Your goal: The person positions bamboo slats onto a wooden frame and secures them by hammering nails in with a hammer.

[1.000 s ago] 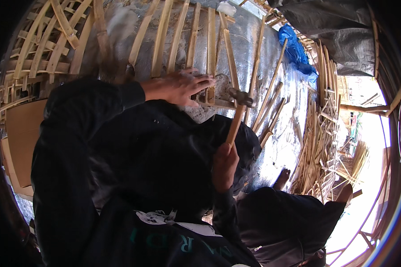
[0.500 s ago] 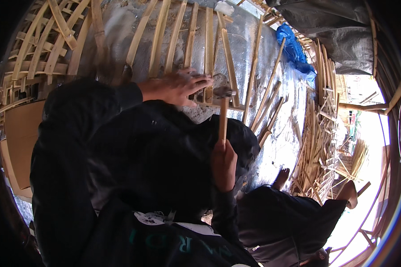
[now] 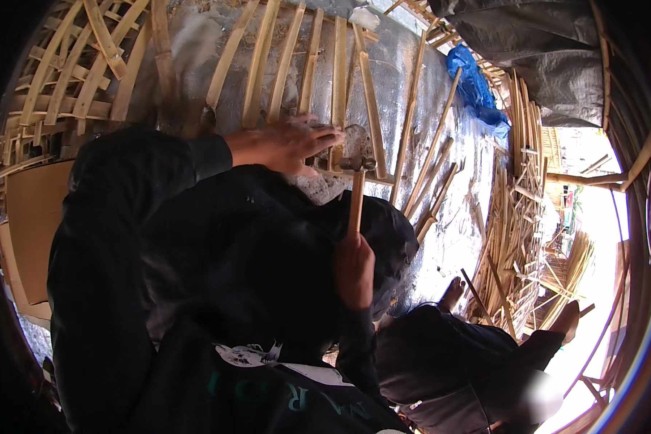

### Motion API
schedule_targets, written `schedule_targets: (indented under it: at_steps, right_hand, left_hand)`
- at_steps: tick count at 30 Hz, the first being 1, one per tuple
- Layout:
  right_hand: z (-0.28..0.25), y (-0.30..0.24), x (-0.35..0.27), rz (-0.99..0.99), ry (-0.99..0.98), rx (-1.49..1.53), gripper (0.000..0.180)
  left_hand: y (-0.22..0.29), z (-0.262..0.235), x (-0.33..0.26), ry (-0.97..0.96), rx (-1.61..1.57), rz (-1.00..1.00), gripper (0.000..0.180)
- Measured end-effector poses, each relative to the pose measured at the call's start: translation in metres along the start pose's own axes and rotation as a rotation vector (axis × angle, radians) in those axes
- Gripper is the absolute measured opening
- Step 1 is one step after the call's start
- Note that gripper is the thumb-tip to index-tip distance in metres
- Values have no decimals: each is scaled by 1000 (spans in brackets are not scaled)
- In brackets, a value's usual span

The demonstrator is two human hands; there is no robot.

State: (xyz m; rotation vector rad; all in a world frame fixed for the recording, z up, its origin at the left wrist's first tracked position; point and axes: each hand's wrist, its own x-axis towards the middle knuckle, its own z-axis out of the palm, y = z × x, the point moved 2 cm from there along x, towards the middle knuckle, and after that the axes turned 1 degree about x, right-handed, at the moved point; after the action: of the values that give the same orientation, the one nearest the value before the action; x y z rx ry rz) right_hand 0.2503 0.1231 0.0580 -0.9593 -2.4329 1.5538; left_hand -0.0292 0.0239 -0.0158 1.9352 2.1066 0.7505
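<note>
Silvery ground sheet [image 3: 456, 235]: spread beyond the hammer [image 3: 356, 206] and off to its right, bright with glare.
Bamboo pile [image 3: 510, 217]: long split strips heaped well to the right of the hammer.
Woven lattice [image 3: 58, 72]: pale crossing strips, far to the hammer's upper left.
Slatted frame [image 3: 339, 65]: a row of pale slats reaching away from beside the hammer's head.
Cardboard [image 3: 30, 224]: brown, well left of the hammer.
Blue plastic [image 3: 474, 87]: crumpled, beyond the hammer on the right.
Grey stone [image 3: 322, 189]: rough, beneath the slat ends, just left of the hammer.
Hammer: wooden handle, metal head by the near slat ends; whether they touch, I cannot tell.
Left hand [image 3: 286, 147]: just left of the hammer's head, fingers and thumb spread, laid over the slats.
Right hand [image 3: 354, 271]: at the hammer's lower end, closed around its handle.
</note>
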Motion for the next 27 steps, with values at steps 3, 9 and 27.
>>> schedule_targets:
  at_steps: [3,9,27]
  right_hand:
    - [1,-46,-7,115,68,65,43]
    - [1,-29,0,-66,46,-172,39]
    - [6,-40,0,-35,38,-177,37]
  left_hand:
    - [-2,1,-5,6,16,-11,91]
    - [-2,-4,-4,12,10,-13,92]
    - [-2,0,-6,9,-6,-6,90]
